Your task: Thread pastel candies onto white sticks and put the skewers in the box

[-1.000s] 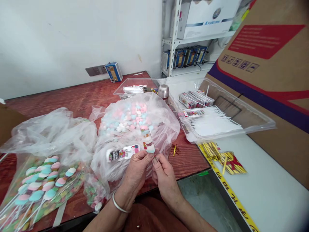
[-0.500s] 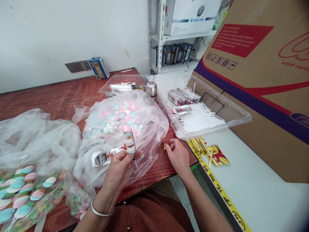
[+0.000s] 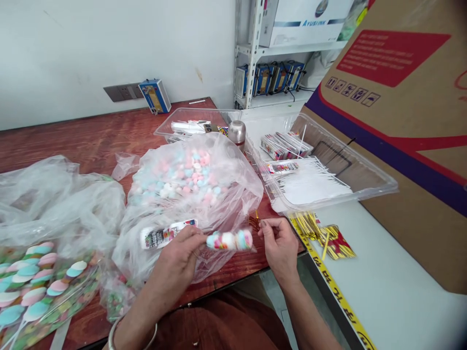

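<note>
Tipped wrapped marshmallow stick [image 3: 230, 240] from upright to level

Holding it by one end in left hand [image 3: 178, 255], with fingers clamped on it, at near right edge of big marshmallow bag [image 3: 237, 194]. Reaching with right hand [image 3: 280, 245] just right of the bag, beside thin twist ties [image 3: 254, 223] on the bench [image 3: 109, 136], with fingers close together; cannot tell whether clamped on a tie. Showing farther right of the bag: clear tray [image 3: 379, 188] with white sticks [image 3: 314, 187].

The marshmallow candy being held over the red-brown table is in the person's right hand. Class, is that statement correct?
Not quite: the hand is wrong. The head view shows the left hand, not the right hand, holding the marshmallow candy over the red-brown table.
</note>
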{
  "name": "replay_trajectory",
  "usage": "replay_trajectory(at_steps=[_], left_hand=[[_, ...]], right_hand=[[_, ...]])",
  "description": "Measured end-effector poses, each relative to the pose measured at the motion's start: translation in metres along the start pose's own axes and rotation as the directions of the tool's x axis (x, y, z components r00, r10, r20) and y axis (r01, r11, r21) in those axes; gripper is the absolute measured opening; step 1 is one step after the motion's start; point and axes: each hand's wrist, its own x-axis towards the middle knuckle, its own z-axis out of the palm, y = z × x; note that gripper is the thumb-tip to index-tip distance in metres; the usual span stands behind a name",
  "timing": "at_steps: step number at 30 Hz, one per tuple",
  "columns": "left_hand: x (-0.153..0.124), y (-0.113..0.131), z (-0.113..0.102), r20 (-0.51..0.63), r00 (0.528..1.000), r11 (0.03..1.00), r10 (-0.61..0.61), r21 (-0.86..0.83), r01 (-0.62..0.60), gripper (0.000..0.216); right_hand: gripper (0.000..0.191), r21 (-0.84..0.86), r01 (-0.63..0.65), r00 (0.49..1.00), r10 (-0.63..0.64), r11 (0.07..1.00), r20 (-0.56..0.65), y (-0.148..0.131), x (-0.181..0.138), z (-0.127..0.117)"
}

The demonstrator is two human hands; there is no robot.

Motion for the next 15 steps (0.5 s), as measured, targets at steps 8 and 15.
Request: replay_trajectory(at_steps=[8, 15], left_hand=[[-0.013, 0.019, 0.032, -0.016, 0.999, 0.994, -0.030, -0.110, 0.028, 0.011], [-0.003, 0.017, 0.039, 0.157, 0.981, 0.959, 0.112, 0.243, -0.148, 0.026]], right_hand=[[0.015, -0.281, 0.762, 0.646, -0.720, 0.583, 0.255, -0.037, -0.007, -0.015], [0.010, -0.369, 0.742, 0.655, -0.720, 0.559, 0.227, -0.032, 0.013, -0.016]])
